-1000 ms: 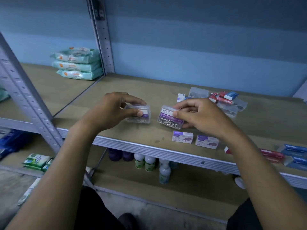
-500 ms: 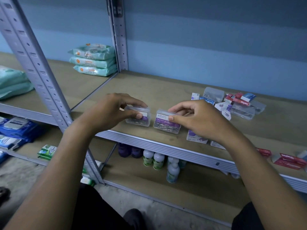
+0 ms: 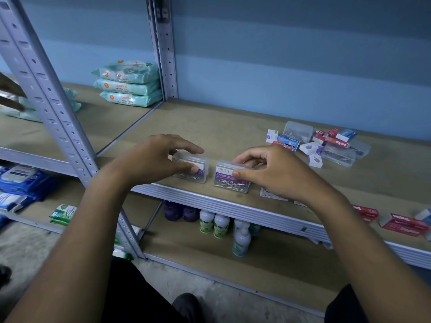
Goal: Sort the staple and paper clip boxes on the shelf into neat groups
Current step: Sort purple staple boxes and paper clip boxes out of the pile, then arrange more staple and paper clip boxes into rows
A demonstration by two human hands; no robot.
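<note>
Two clear paper clip boxes with purple labels stand side by side near the front edge of the wooden shelf (image 3: 233, 127). My left hand (image 3: 151, 159) grips the left paper clip box (image 3: 200, 176) with thumb and curled fingers. My right hand (image 3: 272, 171) pinches the right paper clip box (image 3: 227, 183) from above. A jumbled heap of staple boxes (image 3: 326, 141), red, blue and white, with more clear clip boxes lies at the back right. White and purple boxes (image 3: 268, 193) peek out under my right wrist. Red staple boxes (image 3: 401, 223) lie at the front right.
A grey upright post (image 3: 53, 108) stands left of my left arm. Stacked wipe packs (image 3: 128, 85) sit on the neighbouring shelf. Bottles (image 3: 219, 224) stand on the shelf below. Another person's hand (image 3: 9, 94) shows at the far left edge.
Both hands have carried the two paper clip boxes leftward and set them down near the shelf's front edge. The camera has turned left.
</note>
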